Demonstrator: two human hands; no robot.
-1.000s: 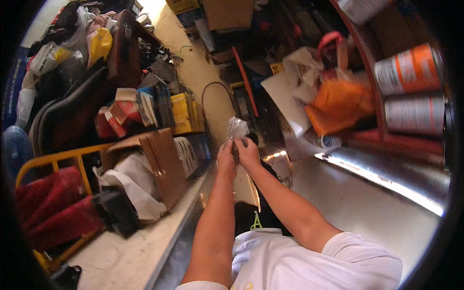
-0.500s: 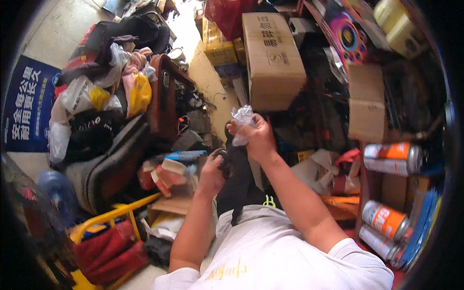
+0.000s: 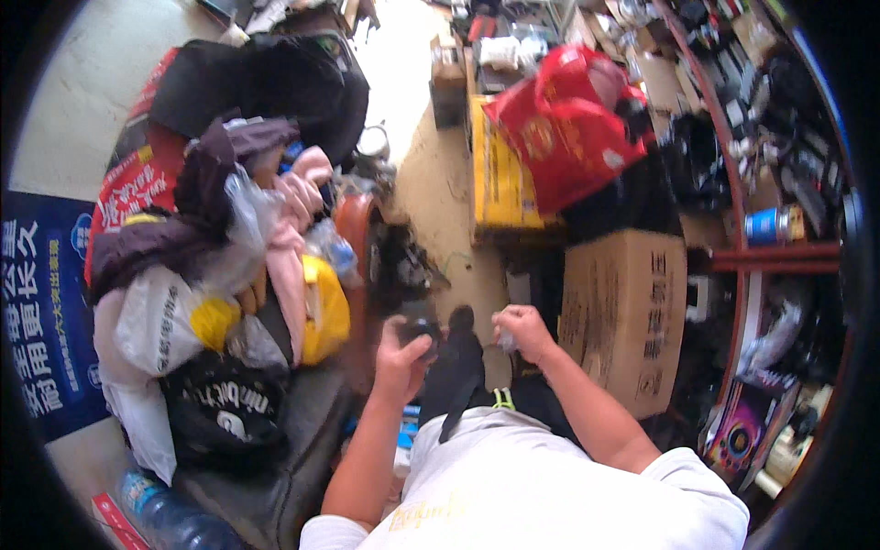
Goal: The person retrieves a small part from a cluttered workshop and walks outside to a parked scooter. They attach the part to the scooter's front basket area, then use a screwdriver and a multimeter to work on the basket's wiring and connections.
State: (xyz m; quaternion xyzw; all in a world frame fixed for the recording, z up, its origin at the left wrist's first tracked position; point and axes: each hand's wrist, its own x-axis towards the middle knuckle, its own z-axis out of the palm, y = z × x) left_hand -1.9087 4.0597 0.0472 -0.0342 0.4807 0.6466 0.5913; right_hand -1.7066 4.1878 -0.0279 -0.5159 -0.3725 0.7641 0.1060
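My left hand [image 3: 399, 365] is closed round a small dark rounded object [image 3: 422, 332], whose kind I cannot make out because of blur. Its thumb lies across the near side. My right hand [image 3: 527, 334] is closed in a pinch, with a bit of crumpled clear plastic bag [image 3: 506, 342] showing below the fingers. The hands are apart, in front of my body and above my dark trouser legs [image 3: 456, 367].
A cardboard box [image 3: 623, 321] stands right of my right hand. Beyond it are a red bag [image 3: 573, 128] and a yellow box [image 3: 504, 174]. Clothes and plastic bags lie heaped on a seat [image 3: 302, 431] at left. Cluttered shelves [image 3: 779, 259] line the right.
My view has swung to the right and farther ahead. My right hand has lowered with the plastic bag, which now shows less. My left hand still holds the dark object.
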